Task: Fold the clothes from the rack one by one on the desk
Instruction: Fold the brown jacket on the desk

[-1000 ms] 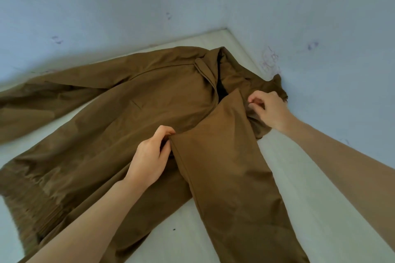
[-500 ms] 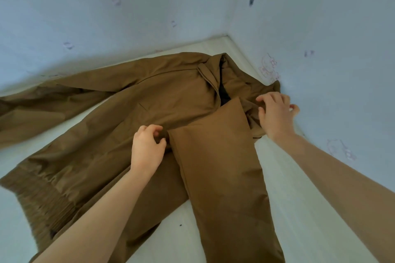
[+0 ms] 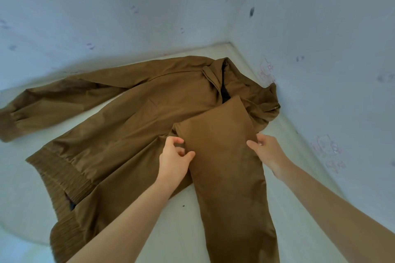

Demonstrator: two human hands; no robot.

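Hands, two, both at the folded-in sleeve [image 3: 226, 156] of the jacket [image 3: 119, 134].

Left hand [image 3: 174, 159]: fingers curled, thumb and forefinger closing on the sleeve's left edge. Whether cloth is actually pinched or only touched cannot be told, since the fingertips hide the contact.

Right hand [image 3: 268, 150]: fingers nearly straight, laid against the sleeve's right edge; it grips nothing that shows. Placed, by judgement, to steady that edge while the left hand trues up the other, so the sleeve lies straight down the body before the next fold.

Jacket, one, brown: spread front-up on the desk [image 3: 179, 222], collar [image 3: 215, 74] pushed toward the corner where the two walls meet, ribbed hem [image 3: 57, 179] toward the near left. Shoulder cloth on the right side is bunched against the right wall [image 3: 320, 70] — likely because the corner leaves no room to lay it flat.

Sleeves, two: one folded over the front and running down toward the viewer, past the bottom of the view; the other [image 3: 53, 100] outstretched to the left, its ribbed cuff lying on the desk, not yet folded.

Stage, as judged: early — one sleeve brought in, second sleeve and body folds outstanding.

Walls, two, pale blue with faint printed marks. No rack in view.
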